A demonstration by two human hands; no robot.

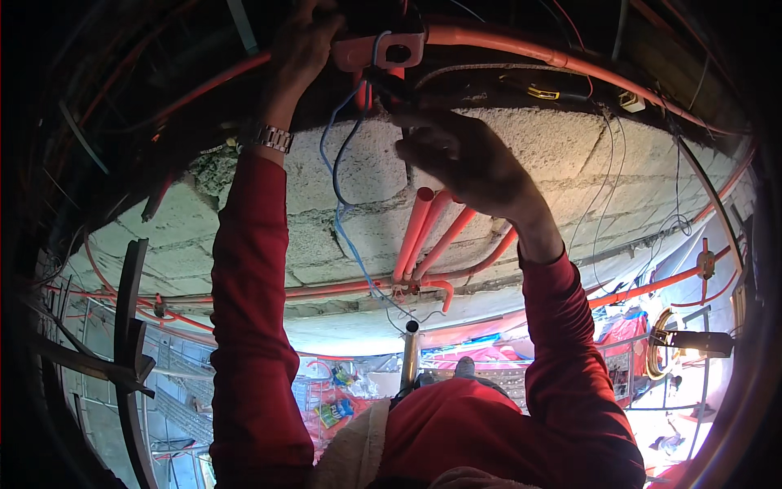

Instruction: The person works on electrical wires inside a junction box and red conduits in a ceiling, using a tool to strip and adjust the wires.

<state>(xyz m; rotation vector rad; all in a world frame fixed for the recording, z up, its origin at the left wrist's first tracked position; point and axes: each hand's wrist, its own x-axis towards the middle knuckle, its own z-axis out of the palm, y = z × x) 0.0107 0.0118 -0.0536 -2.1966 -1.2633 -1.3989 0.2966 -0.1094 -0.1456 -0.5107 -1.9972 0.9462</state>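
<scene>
At the top, an orange electrical junction box (350, 54) with a round hole is joined to orange conduit (497, 41). My left hand (305, 41) is raised at the box's left side with its fingers curled; what they hold is lost in shadow. My right hand (468, 155) is below and right of the box, its fingers bent toward a dark, slim object (387, 83) at the box's lower edge. Shadow hides the grip and the object's kind. Blue and black wires (336, 155) hang from the box between my forearms.
A concrete block wall (521, 147) is in front of me. Several orange pipe ends (419, 216) rise along it. A yellow-and-black tool (543, 93) lies on the ledge at right. Dark metal bars (130, 326) stand at left. Far below are a perforated walkway (481, 371) and scaffold tubes.
</scene>
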